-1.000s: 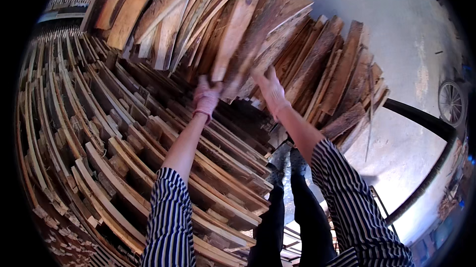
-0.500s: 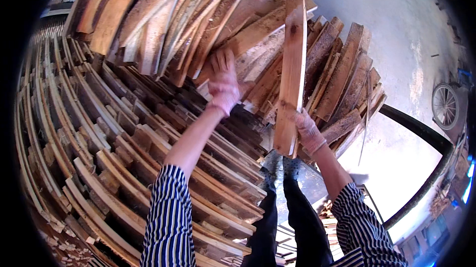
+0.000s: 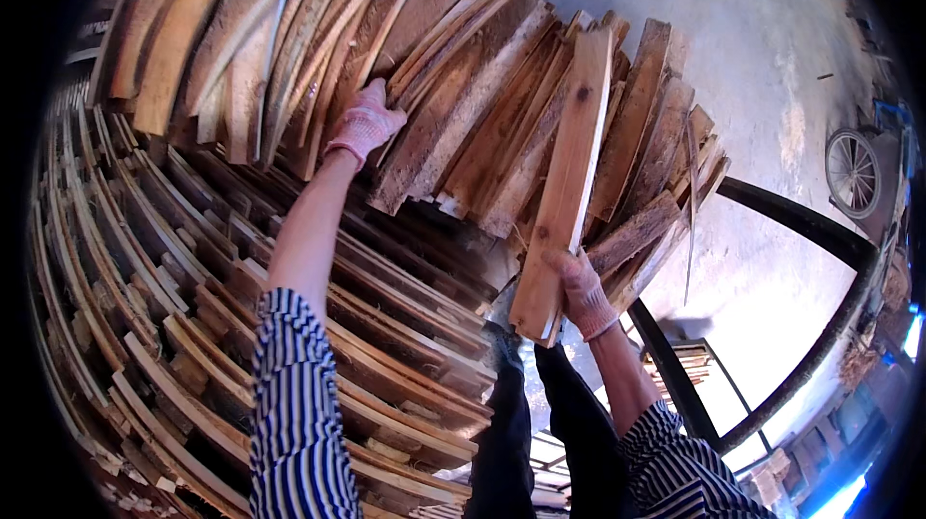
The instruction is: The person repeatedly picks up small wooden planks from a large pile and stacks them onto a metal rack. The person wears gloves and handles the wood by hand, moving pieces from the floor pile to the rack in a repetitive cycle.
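My right hand [image 3: 583, 295], in a pinkish knit glove, grips the lower part of a long flat wooden plank [image 3: 567, 172]. The plank slants upward in front of the pile, with a dark knot near its top. My left hand [image 3: 369, 122], gloved the same way, is closed at the near end of another rough board [image 3: 465, 22] in the pile. Part of its fingers is hidden against the wood. Around both hands lie more rough, bark-edged boards [image 3: 473, 123], leaning side by side.
Layered rows of stacked wood strips [image 3: 222, 326] fill the left and lower left. A pale wall [image 3: 752, 66] rises behind the pile. At right are a dark metal frame [image 3: 805, 230] and a spoked wheel [image 3: 854, 172]. My legs [image 3: 559, 413] stand below the plank.
My left hand has gone from spread over the boards to closed at one board's end, farther left. The right hand and its plank have shifted lower, and the plank tilts more to the right.
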Tool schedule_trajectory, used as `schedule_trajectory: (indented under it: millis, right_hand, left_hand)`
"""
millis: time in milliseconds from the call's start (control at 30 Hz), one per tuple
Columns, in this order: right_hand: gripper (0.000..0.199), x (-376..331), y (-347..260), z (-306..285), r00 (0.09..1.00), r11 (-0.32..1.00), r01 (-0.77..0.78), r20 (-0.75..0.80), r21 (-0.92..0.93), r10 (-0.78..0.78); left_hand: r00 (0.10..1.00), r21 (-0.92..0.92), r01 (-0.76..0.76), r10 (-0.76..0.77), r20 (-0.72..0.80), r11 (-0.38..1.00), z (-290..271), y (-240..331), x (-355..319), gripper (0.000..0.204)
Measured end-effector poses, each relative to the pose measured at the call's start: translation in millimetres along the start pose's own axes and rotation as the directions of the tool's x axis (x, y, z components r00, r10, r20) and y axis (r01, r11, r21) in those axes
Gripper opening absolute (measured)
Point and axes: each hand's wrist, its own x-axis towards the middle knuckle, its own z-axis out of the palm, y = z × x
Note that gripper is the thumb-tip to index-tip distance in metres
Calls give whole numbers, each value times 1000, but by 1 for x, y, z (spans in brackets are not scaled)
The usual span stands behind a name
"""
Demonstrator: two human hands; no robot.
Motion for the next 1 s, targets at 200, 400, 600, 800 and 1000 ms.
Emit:
schedule_trajectory:
  millis: [200, 400, 600, 800, 1000]
  right_hand:
    - [59, -47, -42, 34, 975, 996, -76, -206, 37, 82]
    - [55, -85, -108, 88, 972, 889, -31, -221, -457, -80]
    - [51, -134, -139, 69, 982, 947, -188, 57, 261, 179]
    - [63, -265, -165, 99, 970, 942, -205, 185, 268, 158]
    - [66, -428, -217, 165, 979, 934, 59, 205, -351, 15]
  left_hand:
    - [993, -34, -25, 29, 116, 999, -39, 51, -48, 39]
    - [833, -532, 329, 25, 552, 780, -61, 204, -215, 97]
    - [784, -737, 580, 8, 621, 347, -58, 248, -234, 106]
    - [903, -609, 329, -53, 426, 722, -159, 282, -333, 104]
    - [999, -774, -45, 21, -42, 632, -247, 287, -526, 96]
